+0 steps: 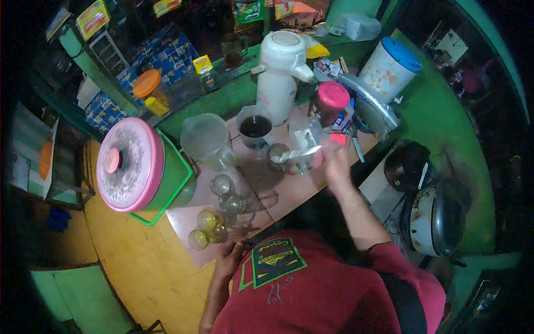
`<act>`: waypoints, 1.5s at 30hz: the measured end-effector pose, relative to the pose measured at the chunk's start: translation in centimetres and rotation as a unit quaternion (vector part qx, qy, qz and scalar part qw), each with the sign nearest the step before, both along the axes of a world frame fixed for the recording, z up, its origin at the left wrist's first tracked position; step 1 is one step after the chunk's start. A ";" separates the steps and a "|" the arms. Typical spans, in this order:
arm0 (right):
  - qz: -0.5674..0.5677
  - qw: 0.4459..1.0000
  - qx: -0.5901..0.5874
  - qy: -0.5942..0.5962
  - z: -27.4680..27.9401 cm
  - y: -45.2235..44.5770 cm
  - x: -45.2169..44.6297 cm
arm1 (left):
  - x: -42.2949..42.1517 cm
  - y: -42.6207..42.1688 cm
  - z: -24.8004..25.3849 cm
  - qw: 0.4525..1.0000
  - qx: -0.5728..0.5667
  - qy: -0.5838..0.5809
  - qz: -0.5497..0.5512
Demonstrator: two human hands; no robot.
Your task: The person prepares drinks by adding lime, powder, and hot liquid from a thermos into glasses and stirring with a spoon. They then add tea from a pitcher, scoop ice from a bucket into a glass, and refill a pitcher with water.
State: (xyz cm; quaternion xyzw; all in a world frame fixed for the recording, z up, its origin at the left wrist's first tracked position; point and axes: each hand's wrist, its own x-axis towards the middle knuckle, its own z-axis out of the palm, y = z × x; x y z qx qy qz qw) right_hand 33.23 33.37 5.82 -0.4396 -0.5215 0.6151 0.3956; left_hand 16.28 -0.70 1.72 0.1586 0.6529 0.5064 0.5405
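A spoon is gripped in my right hand, its bowl end carrying something white. That end is over a drinking glass on the tabletop. My left hand lies by the near table edge, its fingers partly hidden in shadow. Just beyond it is a group of glasses, some with yellowish contents, and two clear glasses stand farther back. A clear container sits beyond the spoon. Left of it is a jug of dark liquid.
A large white thermos stands at the back, beside a translucent pitcher. At left is a bucket with a pink lid. A pink-lidded jar, loose utensils and a blue-lidded canister occupy the right back. Pots stand at right.
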 end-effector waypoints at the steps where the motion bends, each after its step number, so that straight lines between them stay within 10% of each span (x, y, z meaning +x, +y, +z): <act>1: -0.055 0.992 0.111 0.000 1.2 3.8 0.5 | 0.4 0.7 -0.5 1.000 -0.015 -0.021 0.016; 4: -0.130 0.904 0.361 -0.186 3.5 16.5 -0.1 | 2.0 2.8 -4.1 0.999 0.041 0.024 -0.004; 12: 0.053 0.772 0.413 -0.480 -3.0 35.3 -10.2 | 4.0 5.7 -3.9 0.998 -0.055 -0.018 0.037; 14: 0.054 0.815 0.402 -0.414 -3.8 36.0 -10.1 | 4.2 1.6 -5.9 0.991 -0.095 0.008 0.095; 18: 0.162 0.910 0.342 -0.167 0.3 22.1 -4.0 | 6.4 -6.4 -6.6 0.951 -0.205 -0.062 0.222; 21: 0.370 0.885 -0.265 0.099 -2.7 7.9 -2.7 | 6.2 -9.4 -7.0 0.918 -0.201 -0.031 0.340; 23: 0.645 0.762 0.060 -0.017 -2.8 -1.4 -6.9 | 4.9 -10.6 -7.0 0.907 -0.194 -0.010 0.373; 26: 0.594 0.795 0.037 -0.119 -5.3 -11.7 -11.9 | 1.2 -11.0 -7.0 0.890 -0.142 0.040 0.432; 30: 0.484 0.806 0.286 -0.187 -11.6 -19.2 -17.9 | -3.9 -14.5 -6.6 0.919 -0.089 0.101 0.370; 34: 0.421 0.877 0.154 -0.169 -11.3 -22.3 -20.1 | -6.8 -20.7 -7.7 0.922 -0.055 0.098 0.371; 36: 0.383 0.842 0.303 -0.228 -12.3 -23.2 -20.4 | -9.4 -22.7 -7.0 0.929 -0.028 0.082 0.361; 37: 0.359 0.781 0.433 -0.271 -12.2 -23.7 -20.6 | -11.3 -23.2 -6.3 0.928 -0.013 0.137 0.345; 45: 0.345 0.806 0.321 -0.359 -8.8 -24.5 -20.0 | -25.2 -9.6 10.7 0.777 0.182 0.577 0.174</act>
